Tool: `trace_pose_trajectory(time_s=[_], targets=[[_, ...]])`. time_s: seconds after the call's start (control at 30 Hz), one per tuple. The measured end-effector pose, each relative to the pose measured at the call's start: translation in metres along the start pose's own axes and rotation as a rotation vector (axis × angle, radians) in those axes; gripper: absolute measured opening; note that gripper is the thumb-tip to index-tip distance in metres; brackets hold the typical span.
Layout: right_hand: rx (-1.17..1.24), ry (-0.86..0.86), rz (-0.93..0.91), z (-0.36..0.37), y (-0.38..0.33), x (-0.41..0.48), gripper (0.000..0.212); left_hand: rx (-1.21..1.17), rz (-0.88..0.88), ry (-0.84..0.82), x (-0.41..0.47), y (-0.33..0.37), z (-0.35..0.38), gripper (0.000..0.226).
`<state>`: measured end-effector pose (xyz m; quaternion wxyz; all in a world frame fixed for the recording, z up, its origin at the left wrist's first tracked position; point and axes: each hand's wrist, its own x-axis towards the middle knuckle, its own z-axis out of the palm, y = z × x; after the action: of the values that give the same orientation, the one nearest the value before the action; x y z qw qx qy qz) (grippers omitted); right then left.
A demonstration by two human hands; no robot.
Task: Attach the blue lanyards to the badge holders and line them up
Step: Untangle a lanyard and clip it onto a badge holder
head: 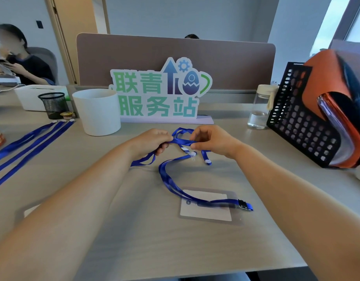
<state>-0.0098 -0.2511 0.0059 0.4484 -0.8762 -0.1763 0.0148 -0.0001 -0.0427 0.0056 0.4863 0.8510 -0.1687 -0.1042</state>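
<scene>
Head view, desk. Blue lanyard, centre: pinched at either end by left hand and right hand, fingers curled. Badge holder, 5 o'clock: flat, a clipped blue strap lying across it. Further lanyards, 9 o'clock, side by side.

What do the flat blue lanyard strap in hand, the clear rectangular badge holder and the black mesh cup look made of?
Flat blue lanyard strap: woven fabric, likely polyester; hangs limp, slight sheen.
Clear rectangular badge holder: soft transparent plastic, probably vinyl; white card shows through.
Black mesh cup: looks like matte wire mesh, likely metal; see-through grid.
</scene>
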Motion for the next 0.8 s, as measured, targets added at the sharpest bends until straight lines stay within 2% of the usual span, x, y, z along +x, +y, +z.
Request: trace_pose_trajectory(time_s=[0.17, 0.37, 0.53, 0.67, 0.8], targets=[[-0.025, 0.045, -0.037, 0.005, 0.005, 0.0, 0.018, -0.161, -0.106, 0.067, 0.002, -0.002, -0.003, 0.031], [-0.086, 0.092, -0.048, 0.013, 0.01, 0.001, 0.01, -0.104, -0.119, 0.081, 0.0, -0.004, -0.008, 0.024], [-0.104, 0.171, -0.056, 0.02, 0.013, 0.0, 0.022, -0.147, -0.175, 0.12, 0.001, -0.006, -0.01, 0.02], [-0.025, 0.131, -0.035, 0.022, 0.016, -0.002, 0.024, -0.226, -0.219, 0.162, 0.003, -0.007, -0.012, 0.021], [0.021, 0.034, -0.02, 0.023, 0.017, -0.003, 0.016, -0.267, -0.234, 0.189, -0.001, -0.009, -0.016, 0.021]])
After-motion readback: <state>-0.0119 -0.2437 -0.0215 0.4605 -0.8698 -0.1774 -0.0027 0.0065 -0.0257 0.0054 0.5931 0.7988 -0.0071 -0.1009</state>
